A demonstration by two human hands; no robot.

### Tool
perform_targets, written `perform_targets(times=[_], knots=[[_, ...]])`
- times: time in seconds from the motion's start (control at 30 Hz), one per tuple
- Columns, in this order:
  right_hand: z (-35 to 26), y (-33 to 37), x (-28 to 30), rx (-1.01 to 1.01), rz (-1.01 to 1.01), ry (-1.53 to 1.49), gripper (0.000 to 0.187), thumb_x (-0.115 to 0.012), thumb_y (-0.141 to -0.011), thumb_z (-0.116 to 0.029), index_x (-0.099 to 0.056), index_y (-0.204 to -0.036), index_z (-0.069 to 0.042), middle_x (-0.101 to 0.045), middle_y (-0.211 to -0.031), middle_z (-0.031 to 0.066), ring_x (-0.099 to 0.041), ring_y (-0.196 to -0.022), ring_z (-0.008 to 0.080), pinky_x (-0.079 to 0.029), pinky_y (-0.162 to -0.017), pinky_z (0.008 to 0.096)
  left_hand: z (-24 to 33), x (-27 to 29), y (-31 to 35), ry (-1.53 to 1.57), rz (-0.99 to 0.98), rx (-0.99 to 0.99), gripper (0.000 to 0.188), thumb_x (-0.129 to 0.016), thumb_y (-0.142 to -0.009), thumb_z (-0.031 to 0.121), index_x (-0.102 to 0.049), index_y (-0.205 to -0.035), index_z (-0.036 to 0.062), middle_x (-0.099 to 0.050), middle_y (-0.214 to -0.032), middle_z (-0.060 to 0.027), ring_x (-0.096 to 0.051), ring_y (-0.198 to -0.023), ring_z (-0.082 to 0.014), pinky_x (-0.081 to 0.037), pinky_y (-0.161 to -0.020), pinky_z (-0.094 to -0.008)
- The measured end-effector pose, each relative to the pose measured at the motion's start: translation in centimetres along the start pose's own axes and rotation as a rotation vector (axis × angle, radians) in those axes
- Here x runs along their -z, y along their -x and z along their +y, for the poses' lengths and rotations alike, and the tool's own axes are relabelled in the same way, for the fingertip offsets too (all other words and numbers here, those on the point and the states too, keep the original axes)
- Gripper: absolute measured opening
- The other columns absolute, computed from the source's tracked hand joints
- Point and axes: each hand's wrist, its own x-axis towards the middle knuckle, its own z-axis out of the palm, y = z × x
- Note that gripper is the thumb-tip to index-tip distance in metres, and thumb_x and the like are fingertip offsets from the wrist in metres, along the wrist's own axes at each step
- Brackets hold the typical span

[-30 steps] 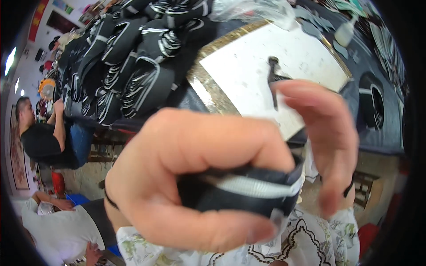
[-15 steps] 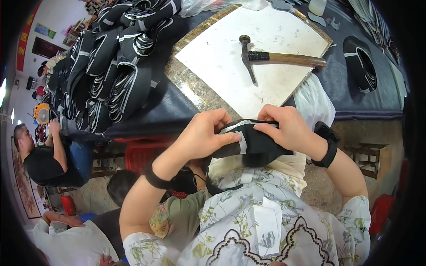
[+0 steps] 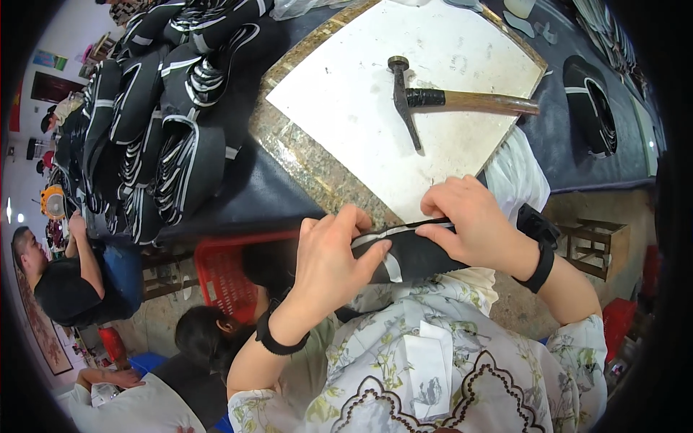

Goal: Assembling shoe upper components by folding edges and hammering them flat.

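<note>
A black shoe upper [image 3: 422,258] with white tape strips is stretched between my hands, just in front of the table edge. My left hand [image 3: 332,256] pinches its top edge at the left, thumb on the near face across from the curled fingers. At the right, my right hand [image 3: 473,225] grips the same edge between thumb and fingers. Just beyond them, a hammer [image 3: 476,102] with a wooden handle and black-wrapped neck lies on a white board [image 3: 332,94]. The board rests on a stone slab [image 3: 278,141].
Stacked black shoe uppers [image 3: 198,155] crowd the table's left side; another bundle [image 3: 590,108] lies at the right. White plastic [image 3: 516,173] hangs by the near edge. A red crate [image 3: 216,270] stands below. Several people sit to the left, one in a black shirt [image 3: 68,281].
Both hands keep hold of the shoe upper, which now sits slightly lower in view. My left hand has turned more upright. The view has shifted, and the red crate shows more.
</note>
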Motion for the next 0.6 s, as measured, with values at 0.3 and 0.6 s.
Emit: perform_targets(times=[0.3, 0.6], knots=[[1.4, -2.3, -0.9, 0.258, 0.059, 0.082, 0.019, -0.072, -0.073, -0.014, -0.056, -0.081, -0.009, -0.051, -0.078, 0.004, -0.051, -0.077, 0.0227, -0.036, -0.07, 0.0341, -0.5, -0.1, -0.8, -0.004, -0.023, -0.036, 0.027, -0.079, -0.071, 0.017, -0.062, -0.089, 0.0072, -0.062, -0.072, -0.0041, -0.056, -0.064, -0.0217, -0.035, -0.071, -0.0325], [1.0, -2.7, -1.0, 0.324, 0.05, 0.105, 0.016, -0.071, -0.074, -0.013, -0.06, -0.084, -0.008, -0.052, -0.08, 0.0035, -0.051, -0.079, 0.0216, -0.037, -0.069, 0.034, -2.0, -0.8, -0.9, -0.039, 0.158, -0.307, 0.021, -0.078, -0.07, 0.011, -0.066, -0.087, 0.0078, -0.06, -0.079, -0.0031, -0.054, -0.074, -0.0226, -0.033, -0.07, -0.0339]])
